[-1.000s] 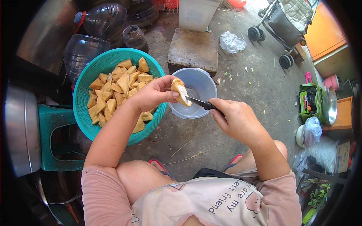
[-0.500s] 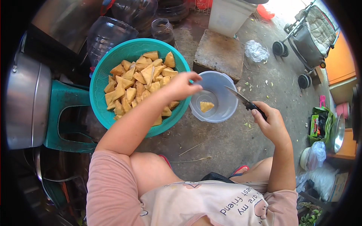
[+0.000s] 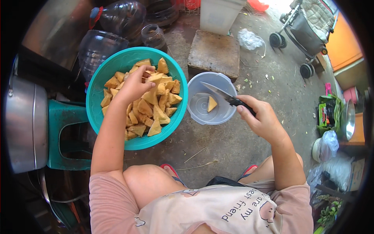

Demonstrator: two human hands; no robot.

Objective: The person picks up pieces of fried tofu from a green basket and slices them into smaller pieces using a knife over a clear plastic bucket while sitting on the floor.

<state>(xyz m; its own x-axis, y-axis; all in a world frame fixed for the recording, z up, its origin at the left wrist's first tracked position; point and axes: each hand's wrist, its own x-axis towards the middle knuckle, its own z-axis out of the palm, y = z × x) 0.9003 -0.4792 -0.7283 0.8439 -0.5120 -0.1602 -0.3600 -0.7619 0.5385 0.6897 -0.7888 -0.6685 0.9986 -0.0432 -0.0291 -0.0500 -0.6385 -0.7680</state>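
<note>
We see the fried wedges (image 3: 145, 108) heaped in a round teal mesh basket (image 3: 176, 70), with a single wedge (image 3: 212, 104) lying in the translucent tub (image 3: 198, 114) just beside it. Our left hand (image 3: 136, 84) reaches over the heap, thumb and fingers closed on one of its wedges. Our right hand (image 3: 259, 117) grips the black handle of a knife (image 3: 242, 104), its blade pointing up and left above the tub. Beyond the tub we have a low wooden block (image 3: 214, 54); left of the basket stands a green stool (image 3: 68, 117).
</note>
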